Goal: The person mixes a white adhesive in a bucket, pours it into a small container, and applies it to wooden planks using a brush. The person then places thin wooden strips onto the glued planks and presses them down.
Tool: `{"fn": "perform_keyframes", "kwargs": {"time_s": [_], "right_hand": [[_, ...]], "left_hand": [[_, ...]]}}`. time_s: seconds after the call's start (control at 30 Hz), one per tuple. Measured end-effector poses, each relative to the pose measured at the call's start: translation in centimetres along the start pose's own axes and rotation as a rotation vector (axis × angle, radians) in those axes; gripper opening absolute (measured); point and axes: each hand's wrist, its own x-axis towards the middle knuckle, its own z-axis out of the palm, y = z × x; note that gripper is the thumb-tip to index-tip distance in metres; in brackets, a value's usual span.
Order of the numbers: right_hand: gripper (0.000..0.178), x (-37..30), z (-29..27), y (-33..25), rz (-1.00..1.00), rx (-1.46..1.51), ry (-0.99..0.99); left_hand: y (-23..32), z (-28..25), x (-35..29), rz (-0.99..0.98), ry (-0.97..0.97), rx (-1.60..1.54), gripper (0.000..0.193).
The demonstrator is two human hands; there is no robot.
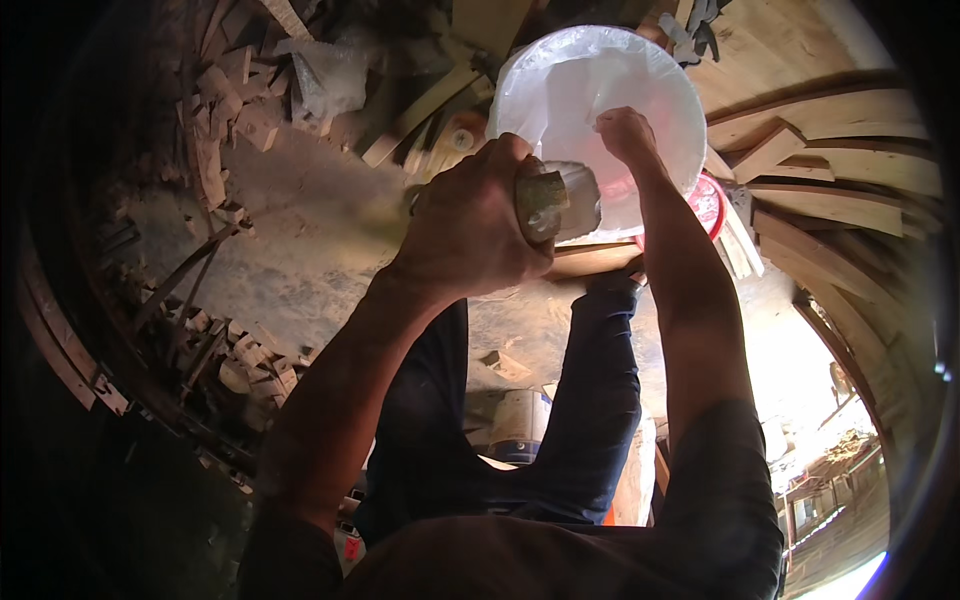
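Just beyond the left hand [465, 225], which is clenched round a grey-green, stone-like lump [553, 200], sits a plastic-lined white bucket [600, 110]. Reaching inside it, the right hand [625, 135] pinches the plastic liner [560, 95]. Judging by this, the lump is being bagged; next comes a careful lowering.

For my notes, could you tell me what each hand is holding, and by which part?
The left hand grips a grey-green cylindrical object around its near end. The right hand pinches the white plastic liner inside the bucket.

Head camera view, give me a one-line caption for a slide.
Left hand grips a stubby grey-tipped tool while right hand reaches into a plastic-lined white bucket amid wood offcuts.
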Motion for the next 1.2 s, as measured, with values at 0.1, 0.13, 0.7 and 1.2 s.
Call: {"fn": "perform_keyframes", "kwargs": {"time_s": [0.1, 0.13, 0.7, 1.2], "right_hand": [[0.033, -6.1, -2.5, 0.8, -0.069, 0.379, -0.01], [0.031, -9.1, -4.9, 0.7, 0.011, 0.609, 0.01], [0.051, -21.1, -5.0, 4.3, -0.815, 0.357, 0.377], [0.023, -6.1, -1.9, -0.4, -0.075, -0.173, 0.442]], "left_hand": [[0.5, -0.4, -0.5, -0.044, -0.004, -0.005, 0.058], [0.8, 0.0, -0.3, -0.054, 0.017, -0.002, 0.057], [1.0, 0.0, 0.4, -0.063, 0.018, 0.071, 0.064], [-0.5, 0.7, -1.8, 0.063, 0.113, -0.094, 0.045]]}}
